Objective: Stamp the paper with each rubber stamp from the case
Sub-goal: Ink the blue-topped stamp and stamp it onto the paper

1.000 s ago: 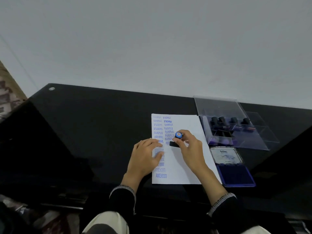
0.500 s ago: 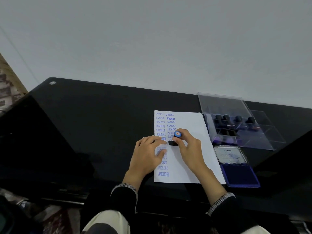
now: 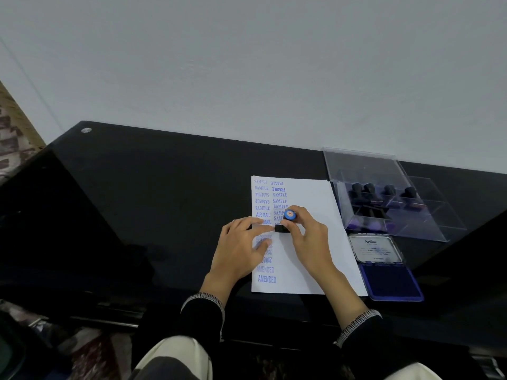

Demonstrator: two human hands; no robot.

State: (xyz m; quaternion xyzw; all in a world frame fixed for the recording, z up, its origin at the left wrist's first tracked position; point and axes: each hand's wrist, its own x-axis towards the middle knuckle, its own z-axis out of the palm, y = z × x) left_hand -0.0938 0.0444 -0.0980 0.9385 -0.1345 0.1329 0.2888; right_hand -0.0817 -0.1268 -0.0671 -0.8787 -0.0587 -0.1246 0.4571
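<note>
The right hand pinches a black rubber stamp with a blue cap, its base down on the white paper at the middle of the sheet. The left hand lies flat, fingers straight, pressing the paper's left edge. To the right stand the clear stamp case, lid up, and, nearer, the open blue ink pad, all on a black glass desk.
</note>
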